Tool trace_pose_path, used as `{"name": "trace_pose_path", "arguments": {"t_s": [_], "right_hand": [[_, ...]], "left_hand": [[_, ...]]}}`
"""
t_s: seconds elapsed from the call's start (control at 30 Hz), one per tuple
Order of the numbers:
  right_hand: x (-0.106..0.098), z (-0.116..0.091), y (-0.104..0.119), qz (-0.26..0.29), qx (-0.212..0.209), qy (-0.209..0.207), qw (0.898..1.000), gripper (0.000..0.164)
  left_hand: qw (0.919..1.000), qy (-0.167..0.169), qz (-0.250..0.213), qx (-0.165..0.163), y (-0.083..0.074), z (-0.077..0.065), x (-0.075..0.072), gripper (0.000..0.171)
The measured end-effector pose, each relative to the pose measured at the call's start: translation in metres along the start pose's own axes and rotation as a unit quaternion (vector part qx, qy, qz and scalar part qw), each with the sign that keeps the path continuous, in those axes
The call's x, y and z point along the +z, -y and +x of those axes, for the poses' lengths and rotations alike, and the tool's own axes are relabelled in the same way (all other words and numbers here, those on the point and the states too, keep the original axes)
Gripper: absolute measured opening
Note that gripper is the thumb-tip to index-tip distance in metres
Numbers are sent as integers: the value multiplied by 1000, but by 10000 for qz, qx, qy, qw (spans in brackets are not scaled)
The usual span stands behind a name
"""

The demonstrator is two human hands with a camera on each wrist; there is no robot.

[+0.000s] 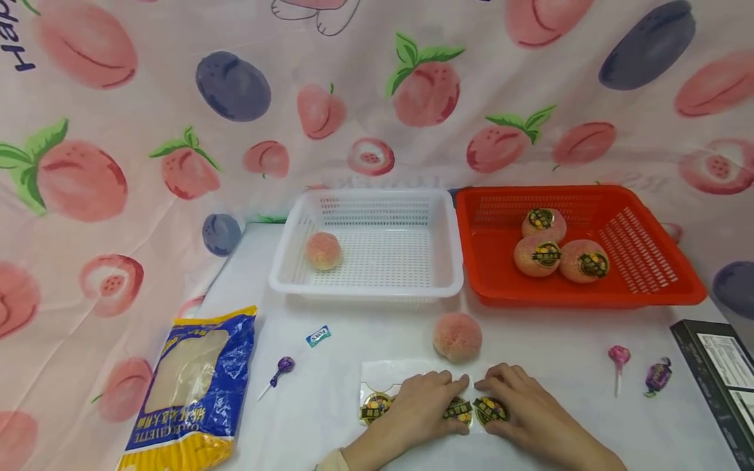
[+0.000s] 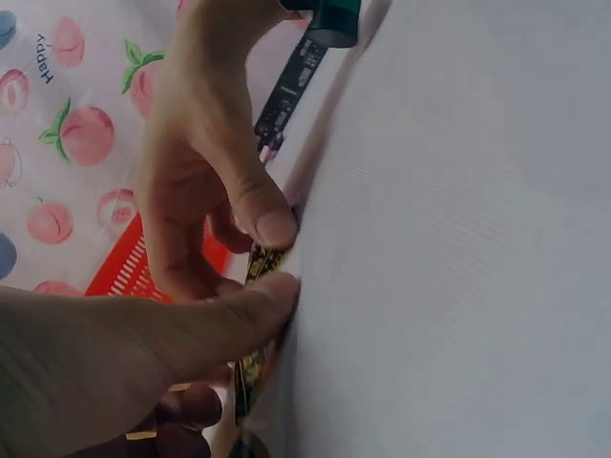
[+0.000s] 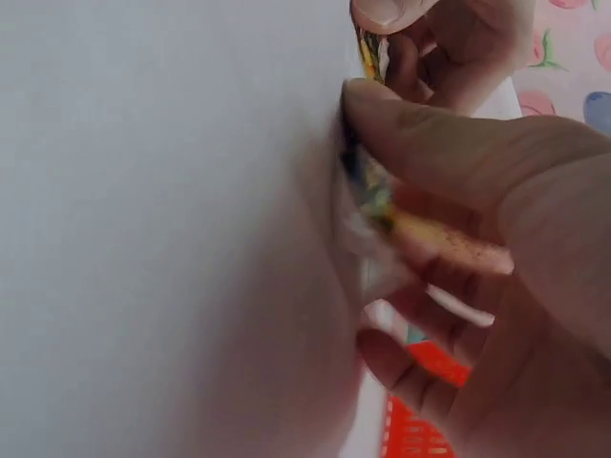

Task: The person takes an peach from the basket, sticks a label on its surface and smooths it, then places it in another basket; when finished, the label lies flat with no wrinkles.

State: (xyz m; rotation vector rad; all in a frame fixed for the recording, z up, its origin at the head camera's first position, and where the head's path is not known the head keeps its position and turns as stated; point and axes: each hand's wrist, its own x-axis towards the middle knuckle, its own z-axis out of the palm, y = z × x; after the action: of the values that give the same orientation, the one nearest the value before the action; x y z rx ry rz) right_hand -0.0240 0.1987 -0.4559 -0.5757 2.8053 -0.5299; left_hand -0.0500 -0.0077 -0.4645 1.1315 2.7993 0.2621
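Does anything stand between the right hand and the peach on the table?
Nothing visible stands between the right hand and the peach. The left hand is near, but beside this path; both hold the sticker sheet.

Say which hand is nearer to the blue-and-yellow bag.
Left. The left hand, at the sticker sheet, is to the right of the bag; the right hand, at the same sheet, is farther right, beyond the left hand.

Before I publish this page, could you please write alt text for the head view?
A person's left hand and right hand hold a sheet of black-and-gold stickers on a white tabletop. Just beyond lies a peach; behind, a white basket holds one peach and a red basket three stickered peaches.
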Motion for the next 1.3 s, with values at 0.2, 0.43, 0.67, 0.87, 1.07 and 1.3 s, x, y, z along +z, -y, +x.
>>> {"name": "trace_pose_path", "arguments": {"t_s": [0.2, 0.43, 0.67, 0.87, 1.07, 1.3], "right_hand": [[1, 1, 3, 361, -492, -458, 9971, 42], [2, 7, 7, 578, -1018, -1143, 9865, 31], [6, 8, 7, 266, -1112, -1055, 9878, 30], [9, 4, 9, 346, -931, -532, 9936, 24], [4, 1, 13, 85, -482, -66, 9988, 38], [6, 3, 13, -113, -381, -125, 9991, 32]], "left_hand": [[9998, -86, -193, 35, 4, 1, -5, 51], [9993, -167, -335, 11, 9, -1, -9, 36], [9989, -189, -429, -48, 12, -1, -8, 35], [9985, -84, -536, -105, 12, -1, -6, 33], [9983, -194, -550, -18, 11, 1, -4, 31], [9980, -188, -574, 210, 17, -1, -3, 38]]}}
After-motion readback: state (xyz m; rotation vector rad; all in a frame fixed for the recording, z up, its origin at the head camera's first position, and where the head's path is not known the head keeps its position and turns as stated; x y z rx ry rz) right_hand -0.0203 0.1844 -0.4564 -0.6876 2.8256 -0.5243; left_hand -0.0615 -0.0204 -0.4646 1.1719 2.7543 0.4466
